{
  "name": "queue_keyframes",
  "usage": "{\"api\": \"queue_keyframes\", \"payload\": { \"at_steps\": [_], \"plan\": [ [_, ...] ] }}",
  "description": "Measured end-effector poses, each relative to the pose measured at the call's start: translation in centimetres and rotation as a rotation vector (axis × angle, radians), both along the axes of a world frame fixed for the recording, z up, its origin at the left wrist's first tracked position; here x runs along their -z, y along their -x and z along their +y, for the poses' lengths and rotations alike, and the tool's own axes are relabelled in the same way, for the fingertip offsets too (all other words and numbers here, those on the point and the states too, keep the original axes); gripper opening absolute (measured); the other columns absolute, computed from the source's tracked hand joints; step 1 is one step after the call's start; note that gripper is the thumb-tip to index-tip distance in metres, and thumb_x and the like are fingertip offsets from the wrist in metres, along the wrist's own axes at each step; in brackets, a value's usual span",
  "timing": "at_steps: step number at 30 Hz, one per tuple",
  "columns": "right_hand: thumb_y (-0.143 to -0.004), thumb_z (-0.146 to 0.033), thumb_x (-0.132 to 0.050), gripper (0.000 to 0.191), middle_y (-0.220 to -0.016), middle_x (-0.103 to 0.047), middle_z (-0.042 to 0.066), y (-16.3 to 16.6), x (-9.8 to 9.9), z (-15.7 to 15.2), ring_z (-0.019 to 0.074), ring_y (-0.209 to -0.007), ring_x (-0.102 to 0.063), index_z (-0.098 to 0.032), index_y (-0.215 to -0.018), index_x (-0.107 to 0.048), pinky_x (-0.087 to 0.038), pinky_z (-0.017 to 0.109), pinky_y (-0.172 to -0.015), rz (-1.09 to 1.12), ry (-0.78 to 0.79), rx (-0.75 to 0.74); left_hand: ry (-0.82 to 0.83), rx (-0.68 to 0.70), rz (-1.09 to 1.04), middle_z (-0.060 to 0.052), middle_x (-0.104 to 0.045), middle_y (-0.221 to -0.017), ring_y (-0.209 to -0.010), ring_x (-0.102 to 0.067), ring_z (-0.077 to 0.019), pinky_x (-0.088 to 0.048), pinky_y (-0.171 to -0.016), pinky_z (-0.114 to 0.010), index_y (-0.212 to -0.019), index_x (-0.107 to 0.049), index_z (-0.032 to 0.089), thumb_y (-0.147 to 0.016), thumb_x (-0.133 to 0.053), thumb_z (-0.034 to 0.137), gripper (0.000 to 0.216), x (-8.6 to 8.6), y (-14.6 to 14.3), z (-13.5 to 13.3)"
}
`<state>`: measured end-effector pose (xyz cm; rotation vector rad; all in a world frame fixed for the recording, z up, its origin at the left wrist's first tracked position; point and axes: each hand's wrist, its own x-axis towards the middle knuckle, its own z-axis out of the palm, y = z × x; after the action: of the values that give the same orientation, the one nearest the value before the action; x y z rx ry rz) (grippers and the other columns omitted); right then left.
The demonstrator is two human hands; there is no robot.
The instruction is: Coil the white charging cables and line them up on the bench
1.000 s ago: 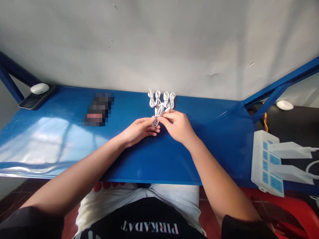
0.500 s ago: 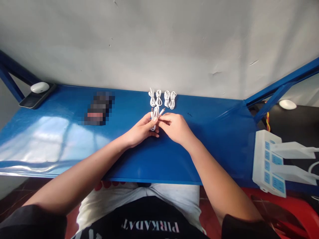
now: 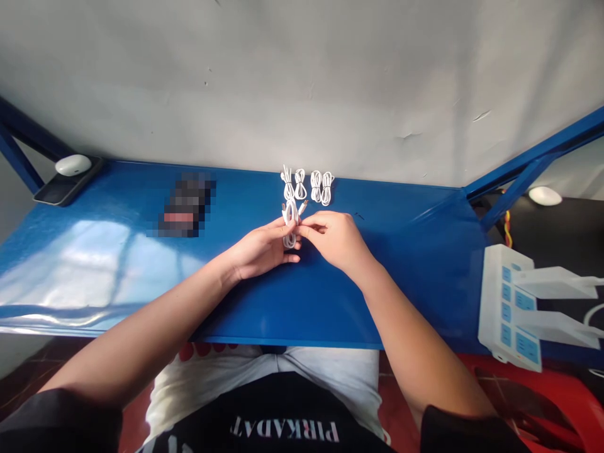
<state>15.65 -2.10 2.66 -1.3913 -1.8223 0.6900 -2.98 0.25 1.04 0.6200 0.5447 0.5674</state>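
Note:
A white coiled cable [image 3: 291, 211] with plug ends sticking up stands over the blue table, pinched between the thumb and fingers of my left hand [image 3: 257, 250]. Its lower loops show below the thumb. My right hand [image 3: 337, 238] is closed in a pinch against the right side of the bundle, at its middle; whatever lies between those fingertips is too small to make out. Just beyond my hands, several more white coiled cables lie in a row, each cinched at the middle with a dark tie: one pair at left [image 3: 300, 184], another at right [image 3: 321, 187].
Small dark bits [image 3: 359, 216] lie on the blue table [image 3: 406, 270] right of my hands. A blurred-out dark object [image 3: 186, 204] rests at left, and a black tray [image 3: 61, 185] with a white rounded item [image 3: 73, 165] beyond it. A white power strip [image 3: 509, 308] with plugs is at right.
My left hand has shifted slightly left and its thumb now lies straighter across the cable. My right hand stays pinched beside the bundle, with its wrist moved a little right.

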Motion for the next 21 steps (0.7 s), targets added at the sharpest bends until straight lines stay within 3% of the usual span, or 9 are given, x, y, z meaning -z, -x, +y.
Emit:
{"api": "queue_keyframes", "payload": {
  "at_steps": [4, 9, 17, 21],
  "plan": [
    [-0.095, -0.021, -0.063, 0.023, -0.075, -0.067, 0.002, -0.2, -0.1, -0.1, 0.0142, -0.067, -0.059, -0.019, -0.074, -0.074, -0.044, 0.028, -0.068, -0.102, -0.070, -0.077, 0.004, 0.011, 0.015, -0.003, -0.062, -0.091, -0.082, -0.061, -0.0147, -0.054, -0.072, -0.030, -0.104, -0.066, 0.019, -0.091, -0.071, 0.040, 0.025, -0.2, 0.1, 0.2],
    [-0.099, -0.017, -0.052, 0.027, -0.081, -0.065, 0.003, -0.1, -0.1, -0.1, 0.0156, -0.076, -0.061, -0.018, -0.076, -0.067, -0.046, 0.028, -0.075, -0.082, -0.128, -0.162, -0.121, -0.046, 0.049, -0.003, -0.060, -0.088, -0.079, -0.060, -0.0138, -0.053, -0.070, -0.028, -0.100, -0.062, 0.017, -0.091, -0.070, 0.040, 0.026, -0.1, -0.2, -0.1],
    [-0.097, -0.016, -0.052, 0.027, -0.080, -0.065, 0.004, 0.4, 0.1, -0.3, 0.0165, -0.074, -0.061, -0.019, -0.073, -0.063, -0.047, 0.030, -0.074, -0.057, -0.195, -0.090, -0.507, -0.074, 0.148, -0.001, -0.060, -0.084, -0.074, -0.061, -0.0128, -0.051, -0.068, -0.027, -0.102, -0.057, 0.019, -0.094, -0.066, 0.042, 0.026, 1.1, -0.2, 0.5],
    [-0.097, -0.018, -0.052, 0.026, -0.078, -0.066, 0.004, 0.0, 0.1, 0.0, 0.0177, -0.075, -0.062, -0.019, -0.075, -0.065, -0.047, 0.031, -0.074, -0.034, -0.184, -0.002, -0.640, -0.170, 0.266, 0.000, -0.059, -0.082, -0.071, -0.059, -0.0106, -0.051, -0.068, -0.025, -0.096, -0.059, 0.016, -0.090, -0.072, 0.039, 0.027, 0.9, 0.0, 1.0]
  ]
}}
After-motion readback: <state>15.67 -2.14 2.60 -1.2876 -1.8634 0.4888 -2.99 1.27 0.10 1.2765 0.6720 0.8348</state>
